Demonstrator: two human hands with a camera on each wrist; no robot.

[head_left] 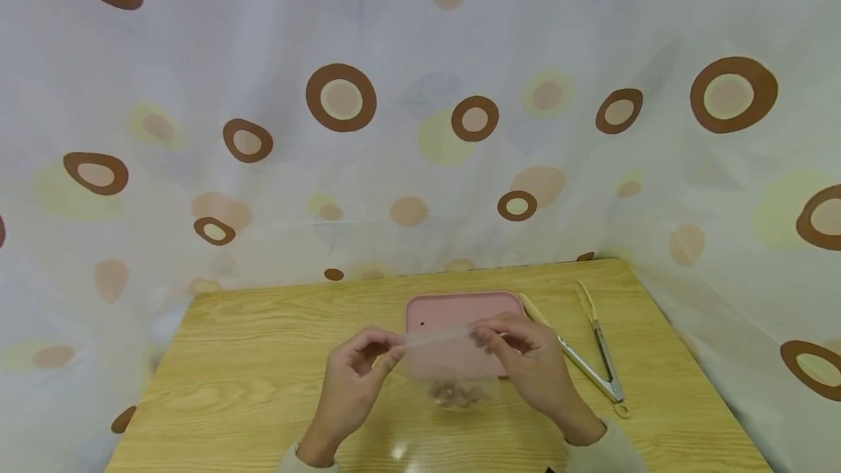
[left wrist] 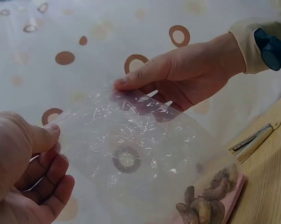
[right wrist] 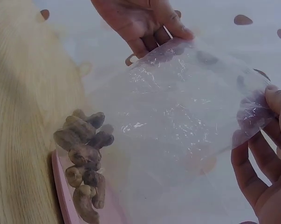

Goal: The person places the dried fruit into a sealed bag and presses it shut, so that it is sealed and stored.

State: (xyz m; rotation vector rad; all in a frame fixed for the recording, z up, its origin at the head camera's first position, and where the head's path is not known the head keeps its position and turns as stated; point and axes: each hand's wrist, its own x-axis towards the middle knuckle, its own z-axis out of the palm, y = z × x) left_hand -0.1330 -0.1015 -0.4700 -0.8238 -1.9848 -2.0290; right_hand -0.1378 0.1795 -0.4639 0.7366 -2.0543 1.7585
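A clear plastic bag (left wrist: 131, 140) is stretched between my two hands by its top edge. Several brown, knobbly curved pieces, like dried mushrooms or nuts (right wrist: 84, 158), lie gathered in its bottom. My left hand (head_left: 355, 378) pinches one upper corner between thumb and fingers. The other corner is pinched by my right hand (head_left: 532, 363), whose remaining fingers show through the film in the right wrist view. Behind the bag, partly covered by it and the right hand, a pink tray (head_left: 460, 305) lies on the table, with one small dark speck on it.
Metal tongs (head_left: 594, 371) with pale tips lie spread on the wooden table (head_left: 263, 356), right of the tray. A white curtain with brown rings (head_left: 394, 152) hangs behind the table and along its sides.
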